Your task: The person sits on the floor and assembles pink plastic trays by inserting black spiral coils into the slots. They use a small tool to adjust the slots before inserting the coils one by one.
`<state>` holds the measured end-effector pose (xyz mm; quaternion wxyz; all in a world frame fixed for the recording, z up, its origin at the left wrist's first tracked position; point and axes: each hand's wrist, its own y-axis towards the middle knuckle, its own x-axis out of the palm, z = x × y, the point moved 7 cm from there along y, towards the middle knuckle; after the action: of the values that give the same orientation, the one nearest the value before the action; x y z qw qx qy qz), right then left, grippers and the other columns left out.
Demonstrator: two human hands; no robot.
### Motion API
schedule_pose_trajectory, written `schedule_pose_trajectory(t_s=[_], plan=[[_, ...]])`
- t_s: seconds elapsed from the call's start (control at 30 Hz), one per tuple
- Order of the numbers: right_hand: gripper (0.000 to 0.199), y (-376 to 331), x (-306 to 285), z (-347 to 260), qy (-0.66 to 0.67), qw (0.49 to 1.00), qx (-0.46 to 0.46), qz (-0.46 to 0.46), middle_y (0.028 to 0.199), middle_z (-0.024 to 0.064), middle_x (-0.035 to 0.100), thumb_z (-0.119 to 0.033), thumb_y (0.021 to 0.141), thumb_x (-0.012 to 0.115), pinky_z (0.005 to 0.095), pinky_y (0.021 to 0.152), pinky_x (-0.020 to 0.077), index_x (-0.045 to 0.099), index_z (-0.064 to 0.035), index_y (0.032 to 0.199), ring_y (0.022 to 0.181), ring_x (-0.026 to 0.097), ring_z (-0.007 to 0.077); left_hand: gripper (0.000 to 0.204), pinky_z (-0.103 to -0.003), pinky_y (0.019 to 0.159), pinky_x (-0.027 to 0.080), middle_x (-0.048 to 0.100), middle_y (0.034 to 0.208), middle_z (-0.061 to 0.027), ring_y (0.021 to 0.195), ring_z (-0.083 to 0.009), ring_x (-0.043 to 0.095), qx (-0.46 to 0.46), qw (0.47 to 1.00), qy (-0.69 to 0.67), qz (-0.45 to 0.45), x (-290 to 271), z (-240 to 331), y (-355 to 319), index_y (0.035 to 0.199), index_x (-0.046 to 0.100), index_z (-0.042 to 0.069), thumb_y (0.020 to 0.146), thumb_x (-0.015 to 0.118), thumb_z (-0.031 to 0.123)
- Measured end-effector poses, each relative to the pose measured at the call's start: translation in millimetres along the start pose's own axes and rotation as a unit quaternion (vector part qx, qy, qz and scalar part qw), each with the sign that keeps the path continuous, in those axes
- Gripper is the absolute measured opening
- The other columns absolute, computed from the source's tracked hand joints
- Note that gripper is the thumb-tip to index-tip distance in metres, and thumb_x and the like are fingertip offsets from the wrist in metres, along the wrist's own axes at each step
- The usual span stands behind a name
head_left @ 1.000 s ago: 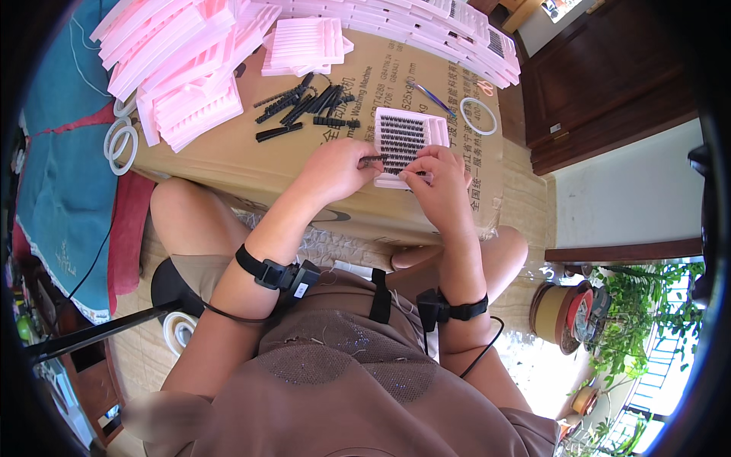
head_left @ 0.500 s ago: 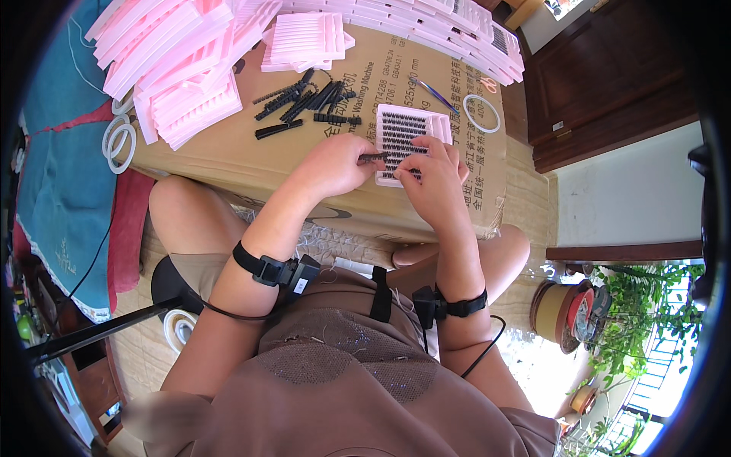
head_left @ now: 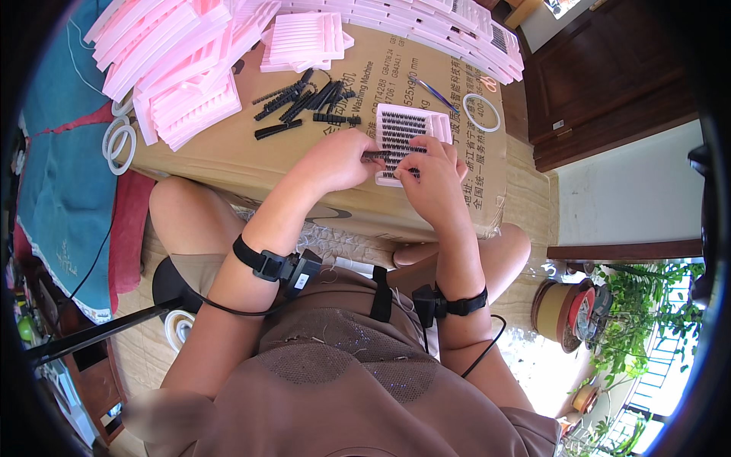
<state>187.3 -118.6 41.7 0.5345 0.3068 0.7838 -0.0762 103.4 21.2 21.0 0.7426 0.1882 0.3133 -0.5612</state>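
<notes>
Heaped pink trays (head_left: 171,65) sit on the cardboard box (head_left: 244,161), left of loose black strips (head_left: 304,100). The left hand (head_left: 341,160) pinches a dark strip (head_left: 374,155) at the left edge of a filled tray (head_left: 436,124); the right hand (head_left: 432,180) curls over its lower part, whether gripping anything I cannot tell.

Brown cardboard box (head_left: 228,160), heaped pink trays (head_left: 175,61) on top, black strips (head_left: 289,103), dark-rowed pink tray (head_left: 438,122), white ring (head_left: 499,119), probably tweezers (head_left: 435,94).

Brown shirt (head_left: 327,411), black arm straps (head_left: 467,305)
</notes>
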Motion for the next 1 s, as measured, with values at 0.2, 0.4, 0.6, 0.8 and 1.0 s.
schedule_pose_trajectory(t_s=[0.2, 0.4, 0.6, 0.8, 1.0], plan=[[0.008, 1, 0, 0, -0.008, 1.0, 0.01, -0.005, 0.132, 0.004, 0.062, -0.019, 0.082, 0.077, 0.0533, 0.104, 0.0302, 0.08, -0.0124, 0.086, 0.13, 0.048, 0.032, 0.019, -0.041, 0.079, 0.056, 0.075, 0.093, -0.0192, 0.086, -0.0335, 0.073, -0.014, 1.0, -0.005, -0.009, 2, -4, 1, 0.102, 0.08, 0.007, 0.085, 0.072, 0.012], [0.008, 1, -1, -1, -0.016, 1.0, 0.009, -0.001, 0.132, 0.0036, 0.063, -0.019, 0.082, 0.078, 0.0536, 0.105, 0.0302, 0.081, -0.0128, 0.085, 0.13, 0.048, 0.0319, 0.019, -0.042, 0.081, 0.056, 0.075, 0.094, -0.0194, 0.089, -0.0347, 0.073, -0.009, 0.999, 0.021, -0.022, 2, -2, 4, 0.1, 0.08, 0.007, 0.084, 0.073, 0.012], [0.007, 1, -1, 0, -0.016, 1.0, 0.013, -0.001, 0.131, 0.0037, 0.063, -0.019, 0.081, 0.078, 0.0527, 0.106, 0.0295, 0.081, -0.0135, 0.084, 0.13, 0.047, 0.0318, 0.018, -0.044, 0.08, 0.056, 0.074, 0.091, -0.0197, 0.089, -0.0372, 0.071, 0.008, 0.997, 0.071, 0.023, -2, 13, 1, 0.096, 0.079, 0.007, 0.08, 0.077, 0.016], [0.01, 1, -1, 4, -0.027, 0.999, 0.026, -0.014, 0.14, 0.0071, 0.06, -0.024, 0.081, 0.079, 0.0561, 0.108, 0.0268, 0.082, -0.0154, 0.086, 0.136, 0.043, 0.035, 0.019, -0.045, 0.079, 0.056, 0.073, 0.088, -0.0188, 0.086, -0.0369, 0.071, 0.013, 0.994, 0.099, 0.048, -1, 20, 2, 0.093, 0.079, 0.008, 0.077, 0.08, 0.017], [0.019, -7, -16, 32, -0.043, 0.996, 0.074, -0.022, 0.16, 0.0162, 0.046, -0.034, 0.08, 0.081, 0.0653, 0.112, 0.0183, 0.083, -0.0167, 0.087, 0.151, 0.022, 0.0452, 0.019, -0.044, 0.077, 0.056, 0.073, 0.084, -0.0182, 0.083, -0.0356, 0.072, -0.003, 0.997, 0.074, 0.034, -1, 17, 7, 0.088, 0.078, 0.005, 0.075, 0.082, 0.018]])
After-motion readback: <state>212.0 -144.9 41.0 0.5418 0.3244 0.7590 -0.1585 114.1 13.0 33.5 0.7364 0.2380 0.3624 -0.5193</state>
